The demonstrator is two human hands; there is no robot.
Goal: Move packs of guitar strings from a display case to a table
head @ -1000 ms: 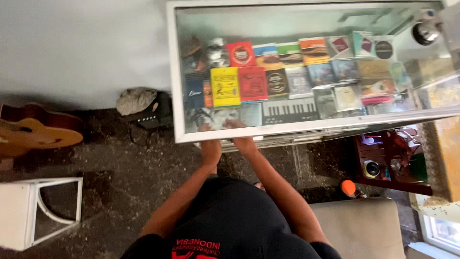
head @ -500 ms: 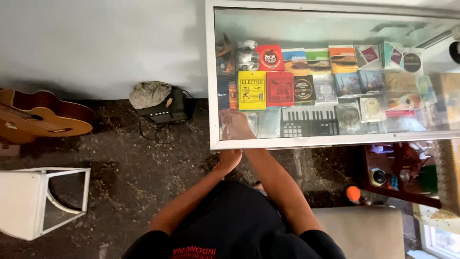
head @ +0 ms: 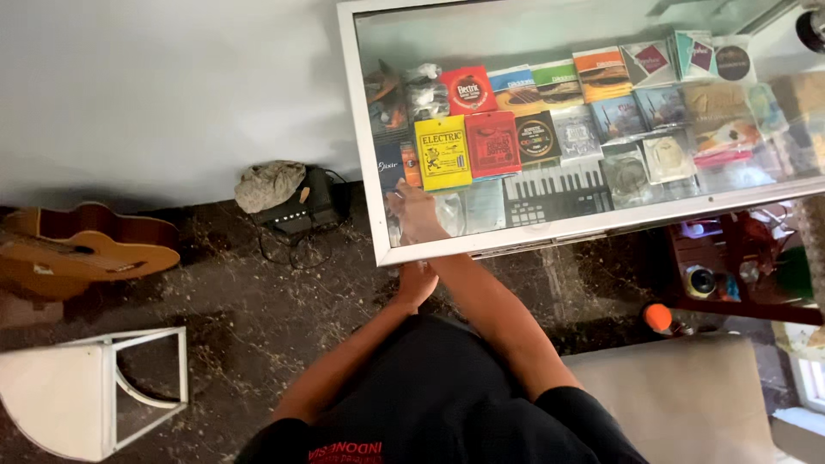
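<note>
R hand [head: 418,215] is inside the display case [head: 365,129], fingers spread flat near a clear packet [head: 451,213]. L hand [head: 416,283] is below the frame, grip cannot be told.

Glossy glass display case [head: 593,17], polished wooden guitar [head: 82,253], speckled stone floor [head: 249,326]

A white-framed glass display case [head: 369,172] lies flat, colourful string packets [head: 468,146] and a small keyboard [head: 554,185] inside.

R hand [head: 418,215] lies flat on glass counter [head: 365,129] near its front-left corner; L hand [head: 416,283] sits just below the frame edge. Just beyond R hand: yellow packet [head: 443,153], red packet [head: 492,143]; small keyboard [head: 554,186] to its right.
</note>
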